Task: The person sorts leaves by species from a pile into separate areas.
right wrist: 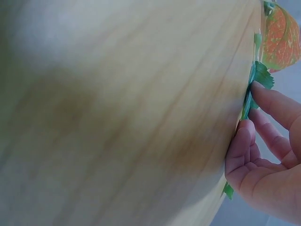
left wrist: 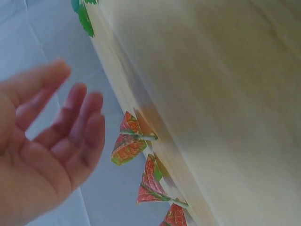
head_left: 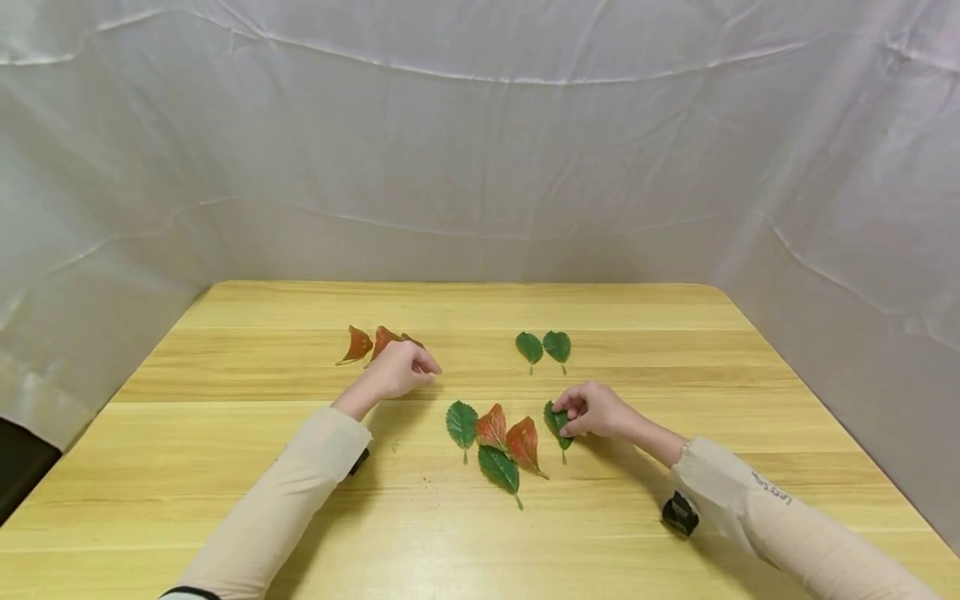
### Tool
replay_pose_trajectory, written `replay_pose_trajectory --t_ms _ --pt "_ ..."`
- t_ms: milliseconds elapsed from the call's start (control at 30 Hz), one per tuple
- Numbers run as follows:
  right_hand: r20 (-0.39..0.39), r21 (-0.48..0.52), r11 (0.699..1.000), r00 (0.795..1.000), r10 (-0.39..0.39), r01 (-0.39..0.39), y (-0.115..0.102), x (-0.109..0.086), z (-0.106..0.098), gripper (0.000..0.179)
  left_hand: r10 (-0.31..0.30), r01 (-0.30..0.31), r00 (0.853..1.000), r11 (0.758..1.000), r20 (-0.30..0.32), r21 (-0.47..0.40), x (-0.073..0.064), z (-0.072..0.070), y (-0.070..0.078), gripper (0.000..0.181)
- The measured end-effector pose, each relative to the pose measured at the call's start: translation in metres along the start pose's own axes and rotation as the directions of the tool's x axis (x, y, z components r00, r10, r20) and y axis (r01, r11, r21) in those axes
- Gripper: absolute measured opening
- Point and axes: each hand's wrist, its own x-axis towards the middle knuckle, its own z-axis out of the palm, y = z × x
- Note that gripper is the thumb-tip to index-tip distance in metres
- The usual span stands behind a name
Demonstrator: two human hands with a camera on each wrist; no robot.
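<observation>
Left hand (head_left: 399, 369): my left wrist view shows loosely bent fingers (left wrist: 94, 141), holding nothing; the head view, mainly its back.
Red leaves (head_left: 359, 343): far left, just beside those fingers.
Right hand (head_left: 597, 410): fingers pinching a green leaf (head_left: 553, 422).
Pinched leaf: on the tabletop (head_left: 637, 342) between those fingers, seen edge-on only from my right wrist.

table (head_left: 480, 379): yellow woodgrain, fills lower centre | sheet (head_left: 480, 167): pale, creased, spans top and both sides | black patch (head_left: 21, 467): lower left edge

The right grip (head_left: 600, 410) pinches a green leaf (head_left: 554, 422) on the table (head_left: 450, 550).
</observation>
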Motion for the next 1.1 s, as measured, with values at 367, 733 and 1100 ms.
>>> replay_pose_trajectory --t_ms 367,733,1100 --pt "0.004 0.003 1.000 1.000 0.002 -0.002 0.004 0.000 0.001 0.025 0.150 -0.137 0.970 0.987 0.189 -0.083 -0.001 0.010 0.007 0.018" --pt "0.005 0.003 1.000 1.000 0.010 -0.010 0.000 -0.001 0.000 0.024 0.199 -0.181 0.934 0.980 0.297 -0.088 0.003 0.019 0.017 0.021" --pt "0.019 0.000 1.000 1.000 0.011 -0.011 -0.001 0.001 -0.002 0.024 0.143 -0.157 0.935 0.987 0.323 0.018 0.002 0.023 0.021 0.021"
